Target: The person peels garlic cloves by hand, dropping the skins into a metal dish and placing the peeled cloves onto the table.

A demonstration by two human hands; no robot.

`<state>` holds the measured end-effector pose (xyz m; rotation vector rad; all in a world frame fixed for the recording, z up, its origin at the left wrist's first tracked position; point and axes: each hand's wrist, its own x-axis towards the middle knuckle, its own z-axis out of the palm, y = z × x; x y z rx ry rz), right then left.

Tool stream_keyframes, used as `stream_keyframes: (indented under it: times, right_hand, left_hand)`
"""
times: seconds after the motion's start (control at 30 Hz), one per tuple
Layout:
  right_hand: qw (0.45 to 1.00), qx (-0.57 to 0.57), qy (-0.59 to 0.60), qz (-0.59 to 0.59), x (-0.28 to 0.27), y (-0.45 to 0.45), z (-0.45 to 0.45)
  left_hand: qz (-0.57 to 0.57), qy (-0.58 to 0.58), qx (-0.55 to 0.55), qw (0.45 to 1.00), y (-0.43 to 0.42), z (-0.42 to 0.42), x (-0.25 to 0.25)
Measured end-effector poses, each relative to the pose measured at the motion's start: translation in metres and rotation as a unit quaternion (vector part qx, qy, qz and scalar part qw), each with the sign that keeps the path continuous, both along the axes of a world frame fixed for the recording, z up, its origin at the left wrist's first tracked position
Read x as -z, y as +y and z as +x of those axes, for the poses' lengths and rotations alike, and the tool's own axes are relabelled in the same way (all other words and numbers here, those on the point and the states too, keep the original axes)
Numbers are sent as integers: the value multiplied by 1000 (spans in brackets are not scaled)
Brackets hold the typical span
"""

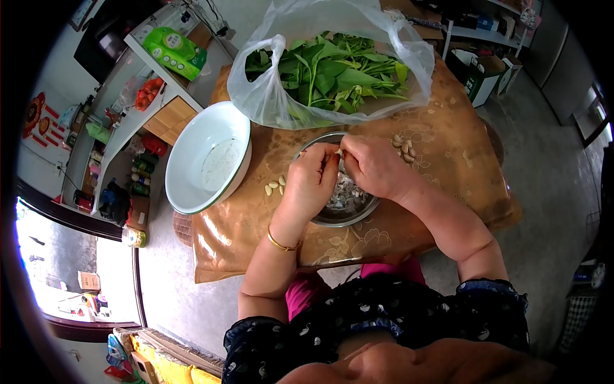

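Both hands meet over a round metal bowl (345, 214) that holds pale, papery scraps. My left hand (314, 176) has its fingers pinched together, with a gold bangle on the wrist. Fingertip to fingertip with it, my right hand (374, 166) is closed too. A small pale piece, perhaps a garlic clove (339, 152), shows between the fingertips. Several peeled white cloves (274, 185) lie on the table left of my left hand. Beyond my right hand sits a small group of brownish unpeeled cloves (404, 148).
A white enamel basin (181, 163) stands at the table's left edge. An open plastic bag (256, 96) of green leaves (332, 70) lies at the far side. The brown patterned cloth (460, 153) covers the table. Shelves (144, 102) stand at the left.
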<state>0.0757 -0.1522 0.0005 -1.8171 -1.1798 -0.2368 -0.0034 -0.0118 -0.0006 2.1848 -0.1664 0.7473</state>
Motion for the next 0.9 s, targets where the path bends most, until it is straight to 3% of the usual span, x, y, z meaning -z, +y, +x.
stream_keyframes:
  times: [0.1,0.3,0.5,0.6,0.9]
  right_hand:
    - [1000,-8,-1,0,-1,0,-1]
    - [998,-41,48,19,1,-1,0]
    - [993,-72,81,56,1,-1,2]
    - [991,-81,85,68,-2,-1,-1]
    - [988,-107,96,61,-6,-4,-4]
  left_hand:
    - [-75,85,13,993,-1,-4,-6]
    - [-125,65,18,990,2,-1,-4]
    - [-406,180,87,892,6,-1,-4]
    - [-480,194,107,849,7,-1,-6]
    - [-545,194,114,808,9,-3,-16]
